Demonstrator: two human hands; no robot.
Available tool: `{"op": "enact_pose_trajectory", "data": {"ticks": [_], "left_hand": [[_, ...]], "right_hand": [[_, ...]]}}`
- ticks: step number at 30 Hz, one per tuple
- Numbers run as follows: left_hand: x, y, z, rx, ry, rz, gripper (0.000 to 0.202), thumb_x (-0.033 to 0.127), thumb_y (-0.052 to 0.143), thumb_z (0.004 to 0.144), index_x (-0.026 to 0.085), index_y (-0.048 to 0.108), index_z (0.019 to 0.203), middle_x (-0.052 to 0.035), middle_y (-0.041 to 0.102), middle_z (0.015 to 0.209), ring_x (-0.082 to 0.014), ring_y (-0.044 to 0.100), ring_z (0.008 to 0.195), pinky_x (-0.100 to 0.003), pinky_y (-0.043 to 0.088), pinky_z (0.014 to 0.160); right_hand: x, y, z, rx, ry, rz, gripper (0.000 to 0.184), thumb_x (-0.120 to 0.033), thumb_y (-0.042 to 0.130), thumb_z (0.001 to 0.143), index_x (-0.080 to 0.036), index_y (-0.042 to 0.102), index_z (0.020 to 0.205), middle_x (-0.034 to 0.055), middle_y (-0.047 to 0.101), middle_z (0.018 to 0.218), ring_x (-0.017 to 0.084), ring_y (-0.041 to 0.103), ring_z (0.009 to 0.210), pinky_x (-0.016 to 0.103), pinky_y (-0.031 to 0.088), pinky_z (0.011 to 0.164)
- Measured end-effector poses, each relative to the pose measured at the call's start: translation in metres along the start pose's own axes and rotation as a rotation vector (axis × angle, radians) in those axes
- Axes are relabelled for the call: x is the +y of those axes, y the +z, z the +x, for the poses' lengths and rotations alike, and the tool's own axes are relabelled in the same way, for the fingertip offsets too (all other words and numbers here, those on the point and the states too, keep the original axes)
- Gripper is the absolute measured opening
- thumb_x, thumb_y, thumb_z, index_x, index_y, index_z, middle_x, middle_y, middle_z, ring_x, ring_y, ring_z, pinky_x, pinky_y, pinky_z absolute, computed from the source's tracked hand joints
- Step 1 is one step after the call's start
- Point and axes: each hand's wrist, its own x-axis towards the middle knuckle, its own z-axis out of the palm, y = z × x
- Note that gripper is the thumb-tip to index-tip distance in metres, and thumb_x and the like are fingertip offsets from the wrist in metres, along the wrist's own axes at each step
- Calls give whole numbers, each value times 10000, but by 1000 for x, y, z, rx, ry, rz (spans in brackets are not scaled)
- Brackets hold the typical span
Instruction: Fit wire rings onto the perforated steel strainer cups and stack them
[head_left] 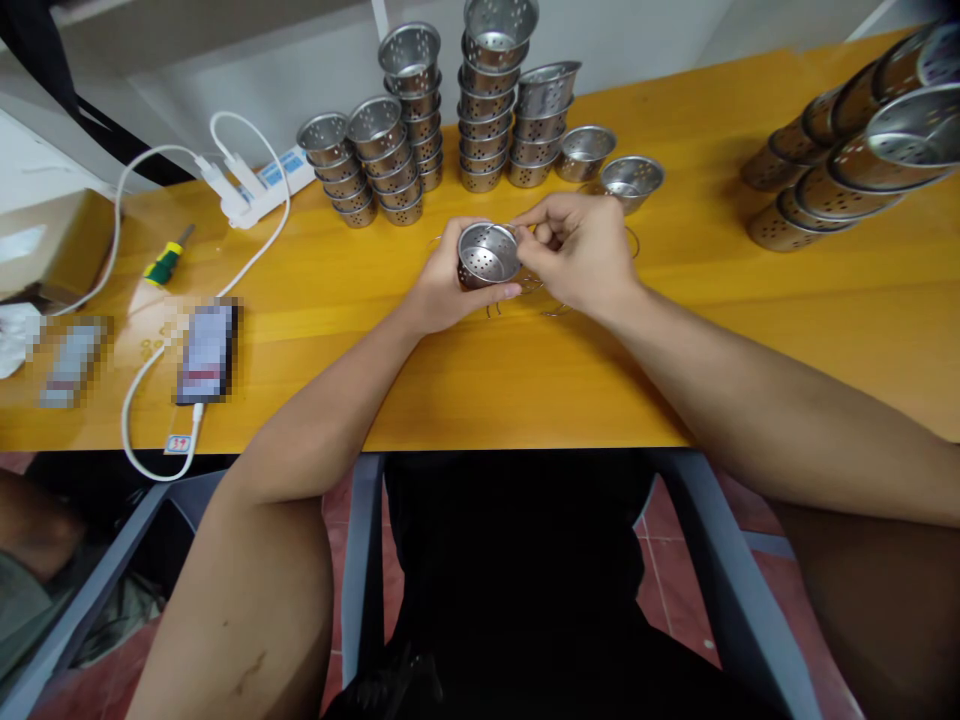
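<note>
Partly hidden, perforated cup (489,258) in curled left hand (439,290); right hand (583,250) pinched against it, hold unclear.

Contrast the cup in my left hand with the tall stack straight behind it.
The held cup is single; the tall stack is several cups nested together. Your left hand grips the held cup, with your right hand at its rim; the tall stack stands on the table, untouched. Both are shiny metal with holes.

The held cup (487,262) is silver, speckled with dark holes, like the stacked cups (491,105). The table (465,400) is yellow-orange, the screwdriver (163,266) green and yellow, the power strip (289,174) white and blue, the chair (362,560) blue-grey, the floor tiles (667,580) dull red.
</note>
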Motion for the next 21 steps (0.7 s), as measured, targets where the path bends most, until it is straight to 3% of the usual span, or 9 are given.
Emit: {"op": "enact_pose_trajectory", "data": {"ticks": [3, 6, 9, 12, 17, 21], "left_hand": [[13, -3, 2, -4, -15, -7, 1221, 1006, 985, 931, 334, 465, 1808, -127, 763, 1639, -383, 819, 1571, -651, 633, 1430], [35, -4, 3, 32, -100, 36, 1165, 978, 990, 949, 313, 505, 1774, -152, 776, 1656, -396, 814, 1576, -651, 637, 1399], [48, -4, 4, 56, -155, 73, 1088, 971, 1016, 928, 287, 584, 1656, -140, 821, 1565, -387, 847, 1479, -611, 672, 1291], [48, -5, 6, 60, -83, 18, 1079, 1042, 996, 879, 323, 585, 1569, -102, 848, 1461, -321, 848, 1284, -564, 706, 1142], [45, -5, 5, 60, -85, -66, 1061, 1055, 983, 879, 320, 590, 1535, -92, 833, 1392, -273, 799, 1168, -516, 676, 1055], [45, -6, 4, 40, -210, -195, 987, 1029, 937, 948, 279, 660, 1527, -79, 795, 1376, -290, 809, 1288, -525, 658, 1177]], "right_hand": [[6, 7, 3, 30, -33, 55, 594, -1021, 698, 1122, -515, 901, 1358, 86, 873, 974, 435, 781, 1103, 660, 705, 927], [18, 20, 9, 101, -164, 198, 564, -957, 856, 1100, -411, 869, 1242, 61, 712, 804, 349, 701, 860, 578, 666, 819], [27, 30, 14, 136, -281, 327, 461, -783, 985, 1093, -350, 840, 1154, 7, 564, 720, 270, 595, 713, 486, 602, 717], [29, 34, 15, 135, -329, 362, 320, -585, 1021, 1090, -330, 828, 1058, -7, 522, 706, 242, 561, 672, 439, 574, 671], [28, 34, 16, 133, -327, 391, 251, -472, 1046, 1058, -318, 853, 1014, -8, 555, 707, 229, 578, 667, 403, 594, 647], [27, 21, 18, 52, -347, 484, 403, -660, 1068, 1079, -307, 882, 1022, 50, 772, 868, 245, 693, 754, 402, 645, 658]]}}
